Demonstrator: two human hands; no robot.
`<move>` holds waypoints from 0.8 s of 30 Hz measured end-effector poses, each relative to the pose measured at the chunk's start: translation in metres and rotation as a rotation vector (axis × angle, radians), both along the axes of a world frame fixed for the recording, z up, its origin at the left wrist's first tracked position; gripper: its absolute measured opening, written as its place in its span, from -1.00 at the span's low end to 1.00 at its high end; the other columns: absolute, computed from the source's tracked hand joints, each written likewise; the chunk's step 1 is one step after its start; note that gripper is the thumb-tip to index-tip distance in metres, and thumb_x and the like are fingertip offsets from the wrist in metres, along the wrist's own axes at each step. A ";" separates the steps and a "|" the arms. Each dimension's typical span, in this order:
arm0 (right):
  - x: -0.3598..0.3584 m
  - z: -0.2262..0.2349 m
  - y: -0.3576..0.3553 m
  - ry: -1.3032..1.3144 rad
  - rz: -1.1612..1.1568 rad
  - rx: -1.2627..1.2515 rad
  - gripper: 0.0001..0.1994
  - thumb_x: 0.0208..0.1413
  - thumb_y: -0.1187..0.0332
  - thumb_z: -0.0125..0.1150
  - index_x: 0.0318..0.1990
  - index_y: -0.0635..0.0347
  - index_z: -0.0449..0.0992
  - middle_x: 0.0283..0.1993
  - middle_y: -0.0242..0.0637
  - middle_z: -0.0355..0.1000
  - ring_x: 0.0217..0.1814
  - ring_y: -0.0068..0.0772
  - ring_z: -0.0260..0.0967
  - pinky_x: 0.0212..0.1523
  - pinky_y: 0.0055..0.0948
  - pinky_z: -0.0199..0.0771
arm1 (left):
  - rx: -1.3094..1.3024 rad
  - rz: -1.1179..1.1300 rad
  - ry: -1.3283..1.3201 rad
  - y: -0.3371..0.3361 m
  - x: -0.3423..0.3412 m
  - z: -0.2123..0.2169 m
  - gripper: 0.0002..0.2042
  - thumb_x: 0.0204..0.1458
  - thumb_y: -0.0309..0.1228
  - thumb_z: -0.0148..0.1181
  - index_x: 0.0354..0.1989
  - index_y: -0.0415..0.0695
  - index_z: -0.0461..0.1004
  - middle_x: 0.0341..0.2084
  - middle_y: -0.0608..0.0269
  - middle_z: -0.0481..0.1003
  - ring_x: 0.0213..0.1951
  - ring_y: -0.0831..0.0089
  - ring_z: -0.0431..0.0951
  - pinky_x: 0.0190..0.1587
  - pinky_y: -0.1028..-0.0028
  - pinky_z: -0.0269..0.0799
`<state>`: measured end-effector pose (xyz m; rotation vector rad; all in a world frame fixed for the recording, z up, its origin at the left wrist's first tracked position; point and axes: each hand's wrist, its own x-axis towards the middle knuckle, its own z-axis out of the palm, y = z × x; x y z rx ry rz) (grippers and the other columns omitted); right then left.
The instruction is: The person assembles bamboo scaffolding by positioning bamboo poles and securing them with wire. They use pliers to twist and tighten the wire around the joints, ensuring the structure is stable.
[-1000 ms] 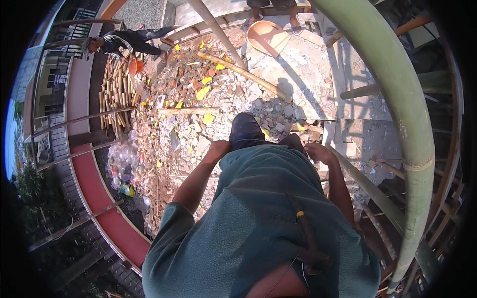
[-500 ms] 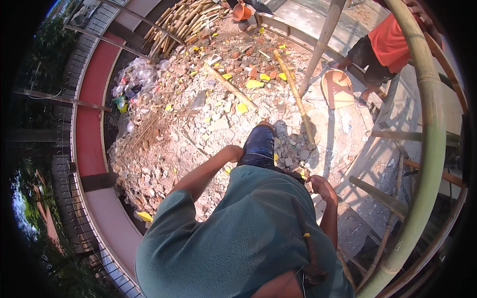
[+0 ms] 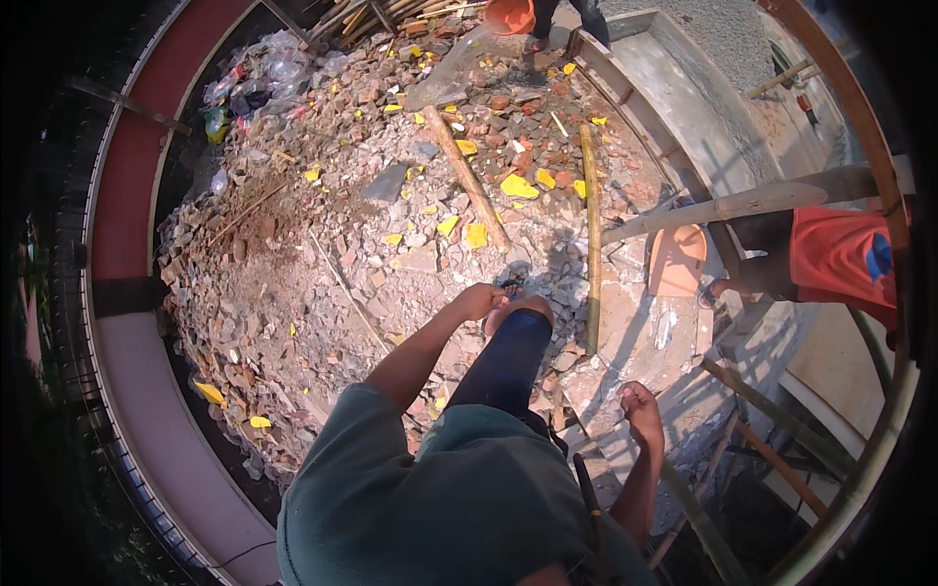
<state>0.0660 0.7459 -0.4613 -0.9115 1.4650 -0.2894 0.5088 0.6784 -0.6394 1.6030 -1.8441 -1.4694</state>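
Note:
My left hand (image 3: 481, 301) hangs beside my raised knee, over the rubble, with its fingers curled in. A small dark shape lies just past its fingertips, and I cannot make out what it is. My right hand (image 3: 642, 410) is held out on the right, apart from my body. Its fingers are bent closed, and nothing shows in them. A dark stick-like handle with a yellow band (image 3: 589, 493) lies along my right side, touching no hand. Beneath me is a slope of broken brick and concrete rubble (image 3: 322, 264) with yellow fragments.
Two poles (image 3: 469, 181) (image 3: 592, 234) lie on the rubble. A co-worker in a red shirt (image 3: 842, 256) stands at right by a tan board (image 3: 676, 262). Another person's orange bucket (image 3: 509, 16) is tipped at the top. Bamboo scaffolding (image 3: 757, 200) crosses the right; plastic bags (image 3: 274, 73) lie upper left.
My view has shifted forward over the rubble. My left hand has left my thigh and reached past my knee. My right hand has come away from my waist. The orange bucket has come closer in view.

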 end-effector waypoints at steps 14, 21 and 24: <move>-0.036 0.037 0.010 0.392 -0.097 -0.187 -0.78 0.38 0.31 -0.05 -0.22 0.22 0.49 -0.54 -0.51 0.22 -0.49 -0.69 0.11 -0.44 -0.55 0.18 | 0.086 0.317 0.828 -0.125 -0.030 0.258 -0.75 0.14 -0.60 -0.09 -0.09 -0.22 0.51 -0.18 0.24 0.53 -0.09 0.46 0.52 0.03 0.40 0.40; -0.129 -0.038 0.130 0.603 0.241 0.064 -0.75 0.38 0.29 -0.07 -0.07 0.24 0.50 -0.44 -0.43 0.30 -0.41 -0.58 0.24 -0.37 -0.47 0.29 | -1.318 -0.045 1.032 -0.172 -0.016 0.556 -0.91 0.02 -0.56 0.14 -0.51 -0.13 0.46 -0.46 0.31 0.49 -0.44 0.26 0.50 -0.27 0.29 0.41; -0.109 -0.020 0.093 0.501 0.102 0.093 -0.77 0.38 0.29 -0.06 -0.10 0.22 0.50 -0.49 -0.47 0.26 -0.47 -0.62 0.17 -0.44 -0.50 0.21 | -1.505 -0.048 0.970 -0.161 -0.013 0.595 -0.92 0.02 -0.59 0.10 -0.47 -0.15 0.47 -0.47 0.28 0.49 -0.45 0.30 0.48 -0.30 0.31 0.40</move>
